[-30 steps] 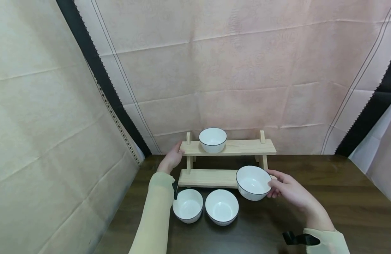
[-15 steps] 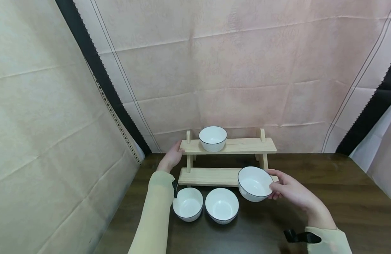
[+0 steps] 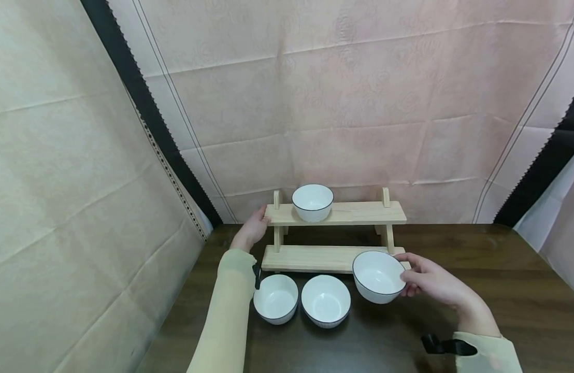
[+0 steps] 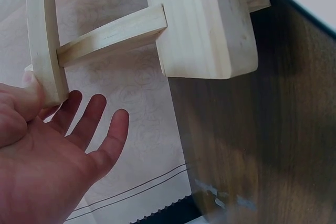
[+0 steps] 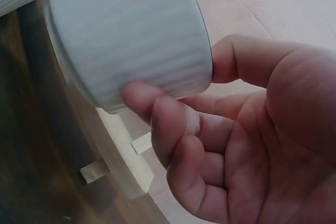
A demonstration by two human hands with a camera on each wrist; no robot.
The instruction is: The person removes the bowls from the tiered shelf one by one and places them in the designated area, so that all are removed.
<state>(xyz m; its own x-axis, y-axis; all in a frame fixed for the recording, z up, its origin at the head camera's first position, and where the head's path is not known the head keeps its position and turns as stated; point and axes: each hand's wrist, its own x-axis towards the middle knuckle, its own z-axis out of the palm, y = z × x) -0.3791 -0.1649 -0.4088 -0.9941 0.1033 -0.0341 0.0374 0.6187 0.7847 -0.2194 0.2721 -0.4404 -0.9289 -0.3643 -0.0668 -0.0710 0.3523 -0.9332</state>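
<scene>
A white bowl [image 3: 378, 274] with a dark rim and ribbed outside is held by my right hand [image 3: 429, 282], thumb near the rim and fingers against its side. In the head view it overlaps the right front of the lower shelf. My left hand [image 3: 253, 229] grips the left end of the upper board of a two-tier wooden rack [image 3: 357, 212]. The left wrist view shows its thumb on the board [image 4: 44, 45], the other fingers spread beyond. Another white bowl [image 3: 312, 202] stands on the upper shelf, left of its middle.
Two more white bowls, a left one [image 3: 275, 298] and a right one [image 3: 326, 300], stand side by side on the dark wooden table [image 3: 361, 342] before the rack. A pale cloth [image 3: 352, 103] hangs behind, with another cloth [image 3: 82, 181] at the left.
My right hand has moved slightly to the right and toward me, carrying the bowl with it. The left hand stays on the rack.
</scene>
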